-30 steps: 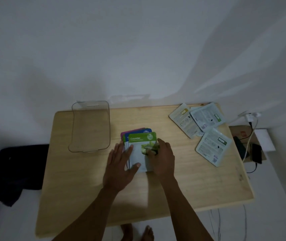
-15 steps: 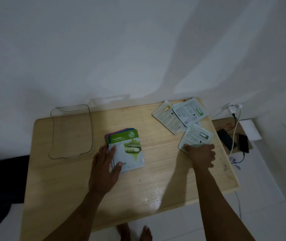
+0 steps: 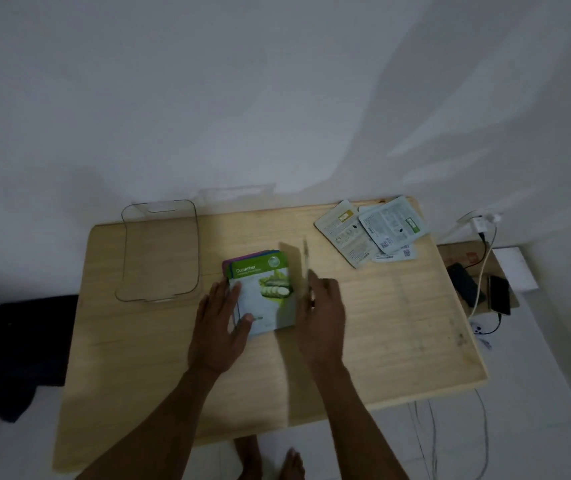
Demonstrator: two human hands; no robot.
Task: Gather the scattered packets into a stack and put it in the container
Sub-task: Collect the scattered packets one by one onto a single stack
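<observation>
A person's right hand (image 3: 318, 317) is pinching a single packet (image 3: 304, 268) by its lower edge, fingers closed on it, and is holding it on edge so that it is showing almost edge-on and blurred, right beside the stack (image 3: 260, 292) at the middle of the wooden table (image 3: 398, 341). The left hand (image 3: 220, 325) is lying flat with fingers spread and gripping nothing, its fingertips and thumb pressing on the left and lower part of the stack. The stack's top packet is facing up, showing a green band with the word "Cucumber" and cucumber slices, while purple and blue edges of the packets beneath are peeking out at its upper left corner. The clear container (image 3: 159, 251) is sitting empty on the table's far left area, near the stack but apart from it. Three more packets (image 3: 370, 233) are lying overlapped, printed backs up, at the table's far right corner, well apart from both hands. Beyond the table's right edge, a white charger (image 3: 478, 223) is plugged in at the wall, its cable running down past two dark devices (image 3: 481, 289) lying on a brown surface by the floor. Bare feet (image 3: 270, 459) are showing below the table's near edge.
</observation>
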